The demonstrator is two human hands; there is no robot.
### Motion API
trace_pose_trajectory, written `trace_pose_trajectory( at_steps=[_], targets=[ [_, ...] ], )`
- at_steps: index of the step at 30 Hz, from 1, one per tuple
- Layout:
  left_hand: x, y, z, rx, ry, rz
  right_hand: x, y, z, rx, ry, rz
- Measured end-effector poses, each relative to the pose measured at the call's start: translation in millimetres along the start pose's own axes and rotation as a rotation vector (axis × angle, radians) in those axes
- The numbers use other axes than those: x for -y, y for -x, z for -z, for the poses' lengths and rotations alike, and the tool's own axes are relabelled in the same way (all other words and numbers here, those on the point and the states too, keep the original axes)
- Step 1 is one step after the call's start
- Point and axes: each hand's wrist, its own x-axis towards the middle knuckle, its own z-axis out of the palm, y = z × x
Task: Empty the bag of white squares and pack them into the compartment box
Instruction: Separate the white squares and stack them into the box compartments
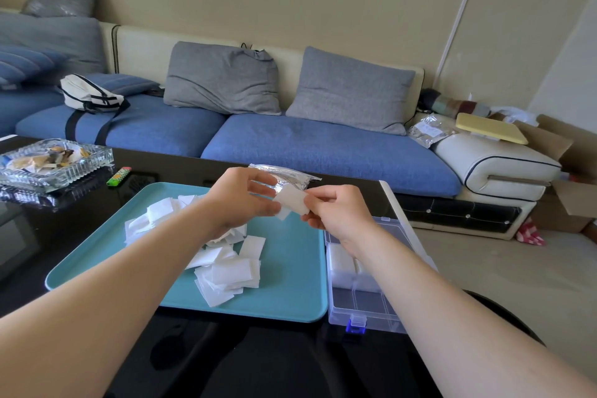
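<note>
Several white squares (226,268) lie heaped on a teal tray (290,268). Above the tray's far edge both hands hold a small stack of white squares (292,202): my left hand (245,200) grips its left side and my right hand (336,207) pinches its right side. A silver foil bag (290,176) lies just behind the hands on the table. The clear compartment box (365,297) stands right of the tray, lid open, with white squares (339,268) filling its far compartments and its near ones bare.
A glass ashtray (55,161) and a green lighter (119,176) sit at the far left of the black table (80,203). A blue sofa (323,145) runs behind the table. The box's blue latch (355,328) faces me.
</note>
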Motion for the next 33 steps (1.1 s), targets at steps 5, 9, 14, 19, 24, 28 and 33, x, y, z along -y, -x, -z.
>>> trace_pose_trajectory(
  at_steps=[5, 9, 14, 19, 24, 28, 33],
  targets=[
    [5.6, -2.7, 4.3, -0.102, -0.170, 0.041, -4.9, -2.7, 6.8, -0.165, 0.177, 0.067],
    [9.0, -2.3, 2.0, -0.117, -0.185, 0.056, -1.1, -2.7, 8.9, -0.096, 0.204, 0.110],
    [2.5, 1.6, -4.0, -0.001, -0.080, 0.031, -0.6, 3.1, 0.3, 0.101, 0.313, 0.189],
    [-11.0, 11.2, -8.7, 0.138, 0.072, 0.106, -2.2, 1.4, -5.3, 0.020, 0.324, 0.242],
    [-12.5, 9.8, -11.2, 0.248, 0.275, 0.244, -2.2, 1.6, -3.5, -0.005, 0.325, 0.295],
    [-11.9, 11.1, -9.5, 0.403, 0.347, 0.311, 4.2, 7.4, -4.7, 0.089, 0.218, 0.327],
    [-12.5, 8.2, -13.5, 0.379, 0.330, 0.358, 7.7, 11.0, -10.5, 0.080, 0.243, 0.337]
  ],
)
